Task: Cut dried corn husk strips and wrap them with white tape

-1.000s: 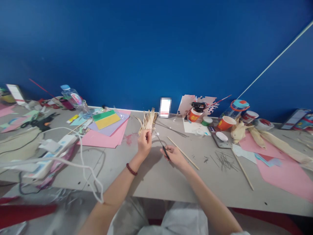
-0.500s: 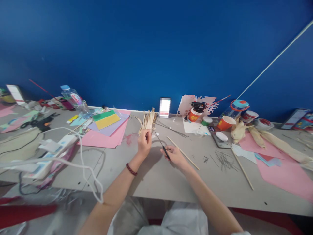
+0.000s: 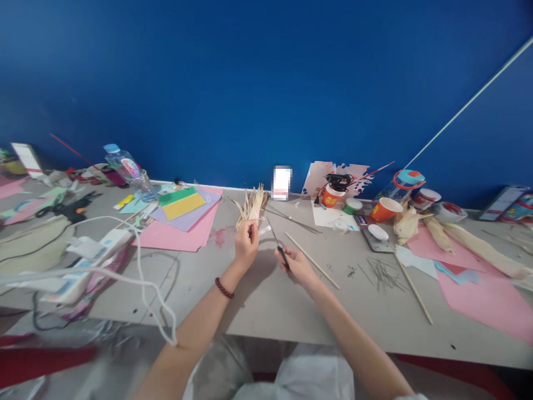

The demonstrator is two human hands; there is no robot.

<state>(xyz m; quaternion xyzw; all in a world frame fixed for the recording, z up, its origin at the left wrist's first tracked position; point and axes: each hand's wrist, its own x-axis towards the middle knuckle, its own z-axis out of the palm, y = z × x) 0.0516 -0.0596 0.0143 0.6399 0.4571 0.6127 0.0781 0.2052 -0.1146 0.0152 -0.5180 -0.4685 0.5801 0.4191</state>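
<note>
Left hand (image 3: 245, 243): centre of the frame, raised just above the desk (image 3: 266, 300), fingers pinched shut around the base of a bundle of dried husk strips (image 3: 251, 206); a dark red bead bracelet (image 3: 224, 288) sits on the wrist.
Husk bundle: upright, fanning out above the left hand's fingertips, just left of the frame's centre.
Right hand (image 3: 297, 264): just right of the left hand, closed around the dark handles of small scissors (image 3: 278, 245).
Scissors: blades point up and left towards the husk bundle; whether they touch it cannot be told.
Wooden stick (image 3: 311, 259): lies on the desk just right of the right hand, slanting down to the right.
Coloured paper sheets (image 3: 183, 218): stacked on the desk left of the bundle, pink under purple, green and yellow.
Water bottle (image 3: 125, 165): upper left, tilted.
Orange cups (image 3: 383, 209): right of centre near the blue wall, beside more pale husks (image 3: 408, 223).
</note>
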